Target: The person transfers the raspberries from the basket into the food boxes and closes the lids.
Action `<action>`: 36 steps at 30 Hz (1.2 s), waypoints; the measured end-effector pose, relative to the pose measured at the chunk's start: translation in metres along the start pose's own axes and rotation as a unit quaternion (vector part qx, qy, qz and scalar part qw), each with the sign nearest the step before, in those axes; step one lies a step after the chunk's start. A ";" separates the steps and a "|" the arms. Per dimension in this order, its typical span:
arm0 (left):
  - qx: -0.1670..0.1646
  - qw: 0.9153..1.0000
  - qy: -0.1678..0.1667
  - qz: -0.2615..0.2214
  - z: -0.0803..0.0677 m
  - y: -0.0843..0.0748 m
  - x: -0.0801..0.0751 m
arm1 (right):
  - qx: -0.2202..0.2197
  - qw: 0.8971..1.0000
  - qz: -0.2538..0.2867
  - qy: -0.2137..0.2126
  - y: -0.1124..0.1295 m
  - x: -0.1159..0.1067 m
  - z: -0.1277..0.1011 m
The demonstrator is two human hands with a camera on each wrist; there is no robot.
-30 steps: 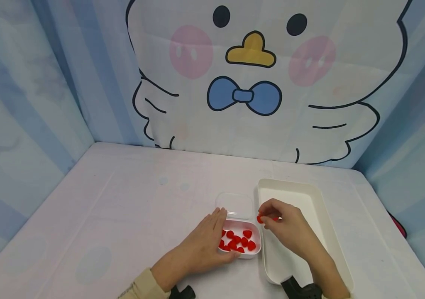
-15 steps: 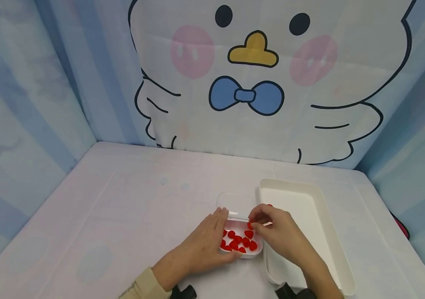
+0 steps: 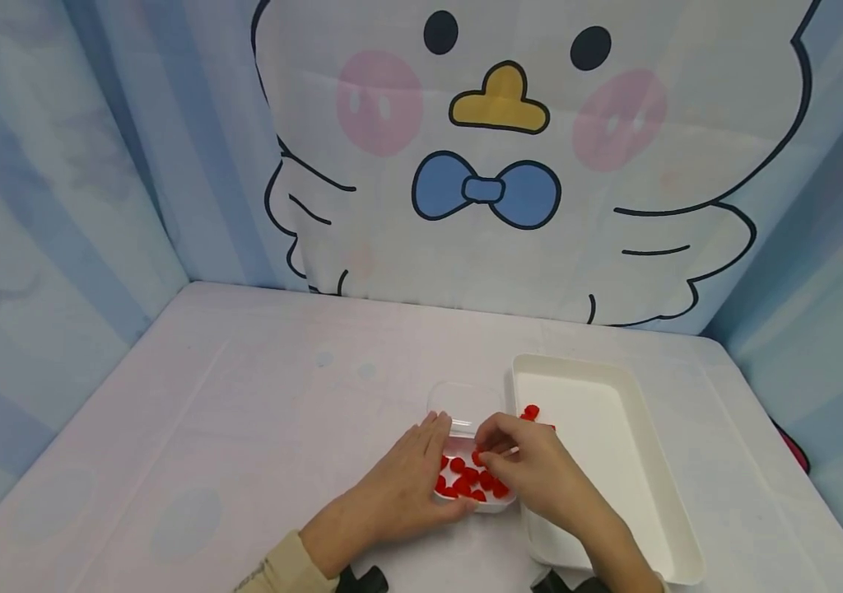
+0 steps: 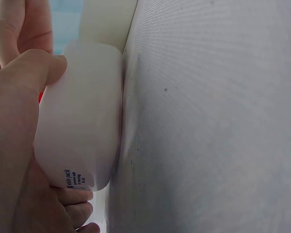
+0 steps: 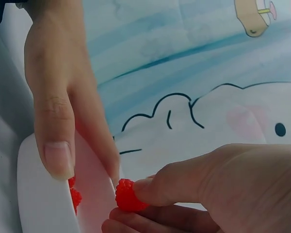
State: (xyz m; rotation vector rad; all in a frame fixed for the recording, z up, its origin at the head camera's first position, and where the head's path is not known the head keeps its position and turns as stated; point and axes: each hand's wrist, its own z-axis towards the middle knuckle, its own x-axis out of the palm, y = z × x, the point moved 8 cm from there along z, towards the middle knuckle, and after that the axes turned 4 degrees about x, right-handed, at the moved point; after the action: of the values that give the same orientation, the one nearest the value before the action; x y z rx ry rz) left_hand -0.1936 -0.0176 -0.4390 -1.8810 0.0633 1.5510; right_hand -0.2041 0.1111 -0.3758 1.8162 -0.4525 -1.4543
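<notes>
Low in the head view's centre, the left hand [image 3: 407, 486] steadies the small box [image 3: 475, 498], thumb and fingers curled round its near and left sides. The right hand [image 3: 533, 469] is over the box, pinching one red berry [image 5: 126, 195] between thumb and fingertip; more berries [image 3: 466, 482] lie inside. This looks like the pick-up step of moving berries one at a time. The next move would call for lifting the pinched berry clear of the box's right wall and carrying it right, over the tray [image 3: 614, 461] rim.

The tray stands just beside the box, almost touching, with a couple of berries [image 3: 531, 412] at its far left end and much bare floor. The clear lid [image 3: 466, 403] lies just behind the box. The counter [image 3: 244, 428] lies open to the left and beyond; the curtain [image 3: 503, 165] closes the upper frame.
</notes>
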 end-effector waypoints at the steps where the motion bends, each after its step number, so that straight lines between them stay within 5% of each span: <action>1: 0.000 1.000 0.000 0.001 0.000 0.000 0.000 | -0.002 1.000 -0.001 0.002 0.001 0.002 0.000; 15: 0.020 1.000 -0.013 0.003 0.000 -0.002 -0.001 | -0.002 1.000 -0.013 0.010 0.003 0.020 0.003; 36: 0.010 1.000 -0.011 0.009 0.001 -0.002 0.000 | -0.018 0.998 -0.031 -0.053 -0.003 -0.018 0.002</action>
State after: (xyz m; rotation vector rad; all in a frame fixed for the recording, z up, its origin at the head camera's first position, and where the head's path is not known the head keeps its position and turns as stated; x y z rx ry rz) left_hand -0.1934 -0.0152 -0.4382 -1.8515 0.0868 1.5776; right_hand -0.2117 0.1244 -0.3664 1.7444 -0.4224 -1.5972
